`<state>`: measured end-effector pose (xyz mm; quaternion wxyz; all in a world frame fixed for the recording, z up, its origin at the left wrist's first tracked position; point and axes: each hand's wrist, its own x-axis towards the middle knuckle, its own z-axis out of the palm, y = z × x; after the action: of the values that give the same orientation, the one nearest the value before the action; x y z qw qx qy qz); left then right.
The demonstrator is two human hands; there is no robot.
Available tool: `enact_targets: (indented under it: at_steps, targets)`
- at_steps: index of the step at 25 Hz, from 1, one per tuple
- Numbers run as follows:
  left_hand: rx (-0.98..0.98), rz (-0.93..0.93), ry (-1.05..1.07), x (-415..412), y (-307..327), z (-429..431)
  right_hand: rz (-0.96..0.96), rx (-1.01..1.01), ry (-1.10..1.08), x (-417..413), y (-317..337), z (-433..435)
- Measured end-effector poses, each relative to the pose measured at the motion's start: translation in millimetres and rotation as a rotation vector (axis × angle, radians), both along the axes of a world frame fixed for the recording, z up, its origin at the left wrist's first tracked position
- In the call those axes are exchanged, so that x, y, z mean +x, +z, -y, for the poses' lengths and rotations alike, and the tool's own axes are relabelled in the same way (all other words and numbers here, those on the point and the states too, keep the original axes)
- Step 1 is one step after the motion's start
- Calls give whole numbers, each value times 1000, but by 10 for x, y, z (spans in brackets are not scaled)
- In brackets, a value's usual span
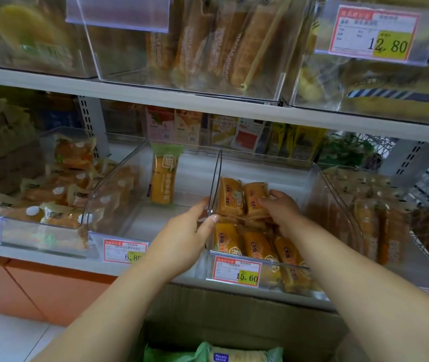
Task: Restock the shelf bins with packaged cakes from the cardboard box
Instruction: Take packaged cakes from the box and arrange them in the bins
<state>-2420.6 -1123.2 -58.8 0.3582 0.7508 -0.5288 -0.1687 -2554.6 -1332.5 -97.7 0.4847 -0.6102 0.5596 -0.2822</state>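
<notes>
Left hand (184, 231) pinches the top edge of the left wall of the clear bin (217, 173): thumb on the inner face, fingers on the outer face. Right hand (282, 209) is inside that bin at its right side, fingers curled over the back-row packs of the orange packaged cakes (230, 197); can't tell if any pack is off the pile. The cakes lie in 2 rows, back row against the left wall, front row at the bin's front wall behind the 15.60 price tag (237, 271). The bin sits at the front edge of the shelf (51, 259). The neighbouring bin (119, 178) to the left holds 1 yellow pack (162, 176) near its back. The cardboard box (234, 307) is below the shelf's front edge, open, with green-wrapped packs (203, 352) visible inside.
</notes>
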Motion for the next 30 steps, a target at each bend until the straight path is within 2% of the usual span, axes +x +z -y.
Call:
enact_targets:
  at_steps: [6, 10, 15, 18, 21, 23, 25, 27, 30]
  targets:
    - [-5, 21, 0, 3, -35, 7, -39, -84, -54, 16, -25, -32]
    - [-4, 32, -3, 29, -56, 27, -273, -192, 39, 14, -38, -22]
    - [-47, -7, 3, 20, -72, -24, -303, -199, 146, -164, 113, -196]
    - [-263, 239, 59, -66, -48, -187, -297, -414, 122, -403, 354, -580]
    - [-462, 402, -69, -214, -48, -424, -49, -707, 105, -755, 429, -1171]
    - [-397, 442, -227, -403, -223, -592, 18, -856, 195, -1001, 307, -1600]
    - [-244, 507, -378, -548, -560, -762, -16, -902, 345, -1171, 82, -1902]
    - [-61, 569, -491, -572, -979, -942, -218, -798, 553, -1268, -236, -2032]
    - [220, 536, -560, -494, -1501, -1237, -605, -442, 762, -1473, -884, -1960]
